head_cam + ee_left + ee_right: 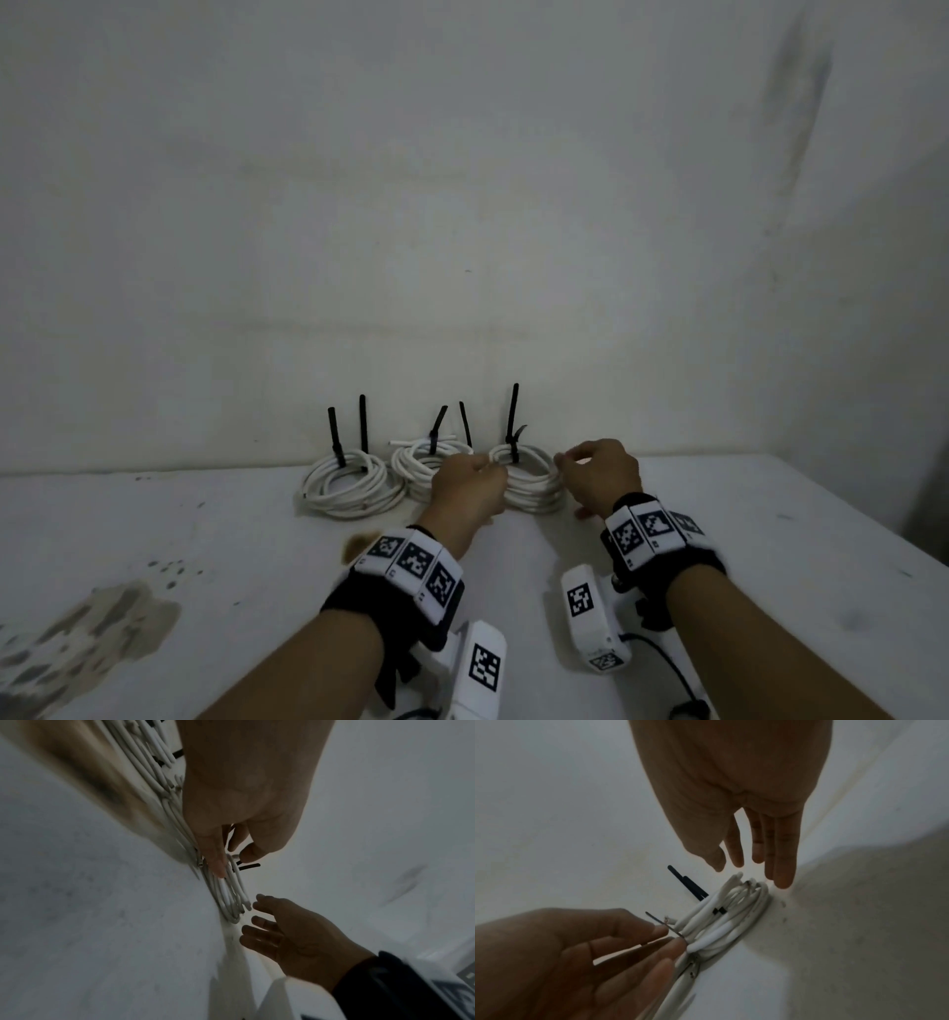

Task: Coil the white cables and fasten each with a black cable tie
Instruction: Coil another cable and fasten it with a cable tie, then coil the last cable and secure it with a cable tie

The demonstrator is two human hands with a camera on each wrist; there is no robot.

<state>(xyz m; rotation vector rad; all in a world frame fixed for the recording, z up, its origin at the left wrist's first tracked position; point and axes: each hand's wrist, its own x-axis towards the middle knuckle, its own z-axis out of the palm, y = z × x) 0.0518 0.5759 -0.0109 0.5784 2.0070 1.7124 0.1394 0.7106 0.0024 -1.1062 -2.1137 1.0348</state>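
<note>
Fingertips (677,945) of the left hand (464,491) touch the left edge of the rightmost coil of white round cable (531,480), with the thumb and forefinger closing on a thin black tail of cable tie (666,927) that sticks out of the coil; the wrist views show the pinch loosely, so how firm it is cannot be told. Opposite, the right hand (598,475) hovers just beside the coil's right edge, its fingers (784,862) straight and relaxed, holding nothing, the tips near the cable loops but apart from them. This coil lies flat on the white table (770,539) close to the pale wall (462,205), and a long black cable tie (512,424) stands upright from its far side. Just left of it lies a middle coil of white cable (416,462) with two black ties (436,429) leaning, partly hidden by the left hand. Further left lies a third white coil (344,485) bearing two upright black ties (336,437). Both wrists wear black bands with white marker blocks (411,560). Brownish stains (92,627) mark the table's near left part.
</note>
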